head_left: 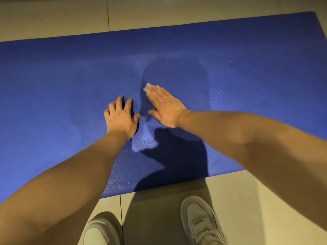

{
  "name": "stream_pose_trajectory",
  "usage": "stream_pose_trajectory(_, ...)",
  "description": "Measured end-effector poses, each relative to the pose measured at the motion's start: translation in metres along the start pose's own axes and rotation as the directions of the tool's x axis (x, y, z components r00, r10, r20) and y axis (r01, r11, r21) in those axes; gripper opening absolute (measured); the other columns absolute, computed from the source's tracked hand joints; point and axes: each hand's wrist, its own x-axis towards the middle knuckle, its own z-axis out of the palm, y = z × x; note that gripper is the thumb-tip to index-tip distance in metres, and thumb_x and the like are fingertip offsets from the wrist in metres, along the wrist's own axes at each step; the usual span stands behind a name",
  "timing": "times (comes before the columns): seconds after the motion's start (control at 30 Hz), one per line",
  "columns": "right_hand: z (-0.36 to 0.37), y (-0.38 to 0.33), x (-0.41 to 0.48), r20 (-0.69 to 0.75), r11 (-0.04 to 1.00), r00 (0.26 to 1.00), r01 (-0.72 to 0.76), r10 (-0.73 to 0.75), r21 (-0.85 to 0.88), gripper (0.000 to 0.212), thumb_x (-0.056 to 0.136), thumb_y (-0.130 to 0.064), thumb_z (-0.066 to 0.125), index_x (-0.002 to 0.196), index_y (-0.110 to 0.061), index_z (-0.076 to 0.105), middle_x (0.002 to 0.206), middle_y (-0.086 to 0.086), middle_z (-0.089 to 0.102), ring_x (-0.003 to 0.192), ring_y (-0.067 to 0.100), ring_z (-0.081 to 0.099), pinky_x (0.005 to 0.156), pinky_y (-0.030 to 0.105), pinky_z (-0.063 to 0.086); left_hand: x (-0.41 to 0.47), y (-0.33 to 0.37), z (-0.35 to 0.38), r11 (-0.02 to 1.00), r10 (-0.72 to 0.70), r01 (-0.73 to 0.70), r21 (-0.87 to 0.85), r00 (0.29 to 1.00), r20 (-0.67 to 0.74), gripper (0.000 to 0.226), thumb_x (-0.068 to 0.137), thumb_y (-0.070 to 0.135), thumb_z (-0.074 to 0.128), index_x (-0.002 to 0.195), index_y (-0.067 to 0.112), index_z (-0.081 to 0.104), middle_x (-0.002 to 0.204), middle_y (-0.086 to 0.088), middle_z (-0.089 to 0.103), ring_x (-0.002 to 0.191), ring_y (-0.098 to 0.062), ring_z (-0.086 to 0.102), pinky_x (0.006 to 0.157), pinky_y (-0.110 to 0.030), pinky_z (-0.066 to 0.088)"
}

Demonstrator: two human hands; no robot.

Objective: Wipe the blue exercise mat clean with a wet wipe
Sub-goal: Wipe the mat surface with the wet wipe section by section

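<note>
From my feed, the blue textured foam exercise mat [247,50] fills the middle band of the frame, lying flat on pale beige floor tiles [53,15]. Its left stretch runs off the frame's left edge, so I cannot see how much mat lies that way.

I judge the wiping as partly done. A speckled damp sheen shows in the centre and lower centre, and a few glinting droplets sit right of centre. The far left and upper right look matte and probably untouched, though the warm, dim light makes wet and dry hard to tell apart. A large dark shadow across the centre hides the surface there.

The left hand [121,117] is planted on the mat at centre, fingers spread and slightly bent, bracing. The right hand [166,106], just beside it, lies flat with straight fingers pressing down.

Two white lace-up sneakers [200,220] stand on the tiles at the bottom edge, cut off by the frame.

The small crumpled white wet wipe [147,86] sits under the right fingertips on the mat at centre, mostly covered.
</note>
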Motion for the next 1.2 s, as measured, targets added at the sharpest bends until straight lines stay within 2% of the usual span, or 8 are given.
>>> stream_pose_trajectory(0.23, -0.014, 0.024, 0.023, -0.058, 0.889, 0.89, -0.456, 0.453, -0.051, 0.083, 0.104, -0.06, 0.016, 0.161, -0.004, -0.008, 0.17, 0.012, -0.013, 0.156, 0.029, -0.017, 0.126, 0.047, -0.008, 0.01, -0.011, -0.004, 1.0, -0.03, 0.03, 0.004, 1.0, -0.003, 0.07, 0.099, 0.055, 0.045, 0.158, 0.025, 0.022, 0.164, -0.007, 0.013, 0.144, -0.033, 0.018, 0.117, -0.049, 0.02)
stream_pose_trajectory(0.4, -0.001, -0.033, 0.047, -0.042, 0.977, 0.976, -0.213, 0.214, 0.017, 0.083, 0.105, -0.057, 0.025, 0.161, -0.003, -0.004, 0.17, 0.011, -0.009, 0.156, 0.026, -0.018, 0.127, 0.044, -0.005, 0.019, -0.021, -0.008, 0.999, -0.039, 0.039, -0.005, 0.999, -0.014, 0.072, 0.097, 0.056, 0.049, 0.157, 0.024, 0.025, 0.163, -0.008, 0.015, 0.144, -0.034, 0.018, 0.116, -0.05, 0.02)
stream_pose_trajectory(0.53, -0.006, -0.015, 0.058, -0.012, 1.0, 1.0, -0.027, 0.027, -0.015, 0.081, 0.105, -0.056, 0.028, 0.163, -0.008, -0.002, 0.171, 0.01, -0.005, 0.157, 0.023, -0.011, 0.128, 0.042, 0.0, 0.027, -0.022, -0.01, 0.999, -0.032, 0.032, -0.014, 0.999, -0.02, 0.073, 0.096, 0.057, 0.05, 0.156, 0.024, 0.026, 0.163, -0.008, 0.016, 0.143, -0.035, 0.018, 0.116, -0.05, 0.02)
stream_pose_trajectory(0.7, -0.038, 0.043, 0.065, 0.005, 0.946, 0.946, -0.323, 0.323, -0.02, 0.082, 0.105, -0.06, 0.021, 0.161, -0.009, -0.011, 0.17, 0.009, -0.016, 0.156, 0.023, -0.017, 0.127, 0.04, -0.007, 0.035, -0.022, -0.013, 0.999, -0.03, 0.029, -0.028, 0.999, -0.022, 0.072, 0.096, 0.057, 0.05, 0.155, 0.023, 0.027, 0.163, -0.008, 0.017, 0.144, -0.035, 0.018, 0.116, -0.051, 0.02)
stream_pose_trajectory(0.8, -0.035, 0.024, 0.08, 0.027, 0.879, 0.879, -0.477, 0.477, -0.001, 0.089, 0.101, -0.068, 0.014, 0.16, -0.007, -0.011, 0.168, 0.013, -0.02, 0.154, 0.031, -0.022, 0.126, 0.048, -0.009, 0.042, -0.025, -0.017, 0.998, -0.039, 0.038, -0.042, 0.999, -0.033, 0.071, 0.096, 0.056, 0.051, 0.154, 0.022, 0.029, 0.162, -0.008, 0.019, 0.143, -0.035, 0.019, 0.116, -0.051, 0.02)
stream_pose_trajectory(0.87, -0.028, -0.002, 0.09, 0.022, 0.894, 0.894, -0.448, 0.448, -0.006, 0.09, 0.099, -0.07, 0.011, 0.16, -0.008, -0.012, 0.168, 0.015, -0.02, 0.153, 0.035, -0.025, 0.124, 0.052, -0.01, 0.046, -0.027, -0.018, 0.998, -0.051, 0.049, -0.043, 0.998, -0.039, 0.071, 0.096, 0.056, 0.051, 0.154, 0.022, 0.029, 0.162, -0.008, 0.019, 0.142, -0.035, 0.02, 0.115, -0.05, 0.021)
stream_pose_trajectory(1.07, -0.03, 0.001, 0.093, 0.027, 1.0, 0.999, -0.022, 0.022, 0.01, 0.078, 0.107, -0.054, 0.025, 0.162, -0.008, -0.006, 0.17, 0.011, -0.012, 0.156, 0.024, -0.016, 0.127, 0.041, -0.007, 0.054, -0.031, -0.019, 0.999, -0.048, 0.046, -0.028, 0.998, -0.047, 0.072, 0.096, 0.056, 0.051, 0.155, 0.022, 0.028, 0.162, -0.008, 0.019, 0.143, -0.035, 0.019, 0.115, -0.05, 0.021)
stream_pose_trajectory(1.2, -0.047, 0.051, 0.092, 0.037, 0.988, 0.991, -0.123, 0.127, -0.092, 0.076, 0.107, -0.056, 0.02, 0.163, -0.011, -0.006, 0.171, 0.008, -0.012, 0.157, 0.022, -0.013, 0.127, 0.041, -0.005, 0.057, -0.029, -0.022, 0.998, -0.043, 0.042, -0.042, 0.998, -0.038, 0.072, 0.095, 0.055, 0.052, 0.155, 0.023, 0.029, 0.162, -0.008, 0.019, 0.143, -0.035, 0.019, 0.116, -0.05, 0.02)
